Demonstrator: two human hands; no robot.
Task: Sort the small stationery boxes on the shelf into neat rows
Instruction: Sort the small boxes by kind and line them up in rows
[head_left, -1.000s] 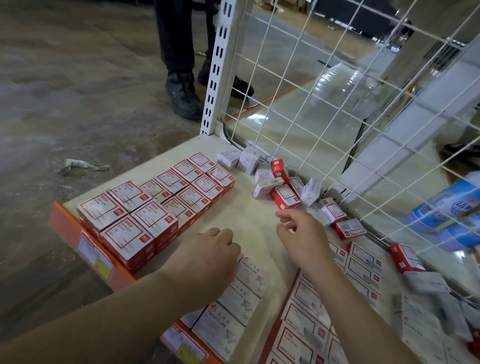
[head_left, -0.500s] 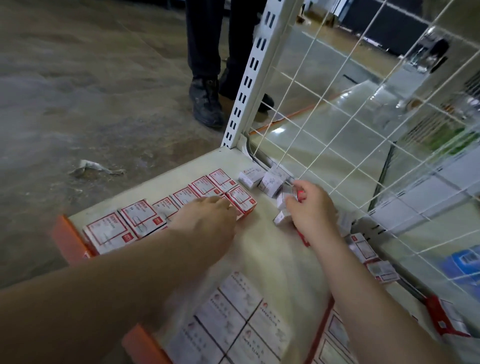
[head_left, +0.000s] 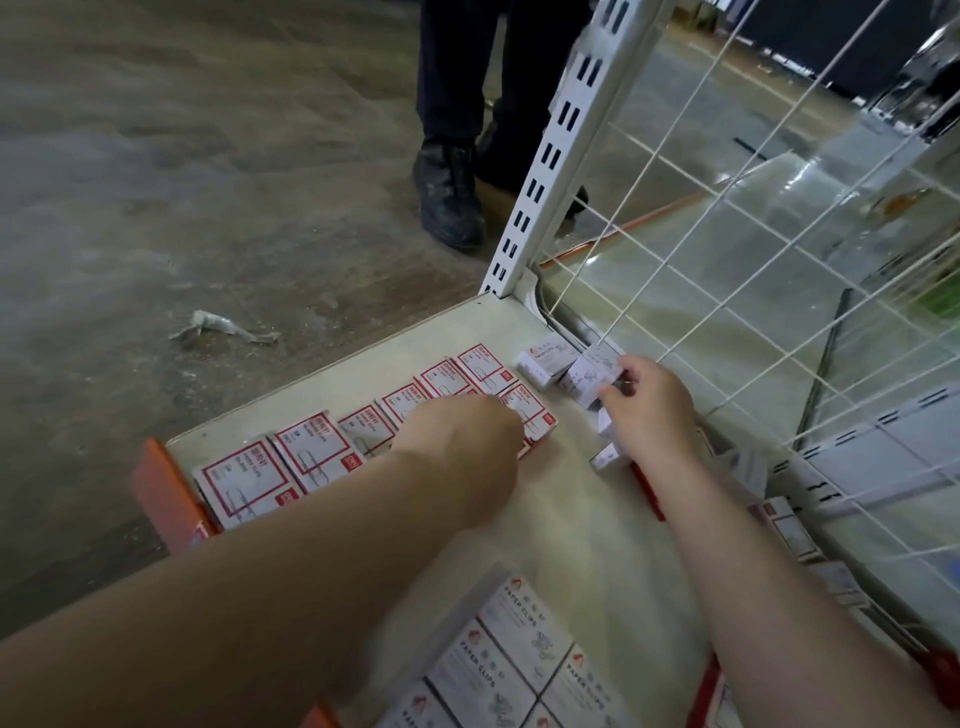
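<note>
Red-and-white paper clip boxes (head_left: 311, 457) lie in rows along the left end of the cream shelf (head_left: 571, 519). My left hand (head_left: 467, 436) rests on the far end of those rows, fingers curled down over a box (head_left: 530, 410). My right hand (head_left: 649, 410) pinches a white paper clip box (head_left: 592, 376) in the back corner by the wire grid. Another white box (head_left: 545, 358) lies just left of it. A few loose small boxes (head_left: 608, 457) sit under my right wrist, partly hidden.
A white slotted upright (head_left: 550, 171) and wire mesh panel (head_left: 753, 234) close the shelf's back. A person's dark shoes (head_left: 449, 202) stand on the concrete floor beyond. Flat white paper clip boxes (head_left: 514, 654) fill the near shelf. An orange price rail (head_left: 161, 499) edges the front.
Both hands have reached farther toward the back corner. My right hand moved from the loose pile onto the white box by the mesh. The view has tilted left and forward.
</note>
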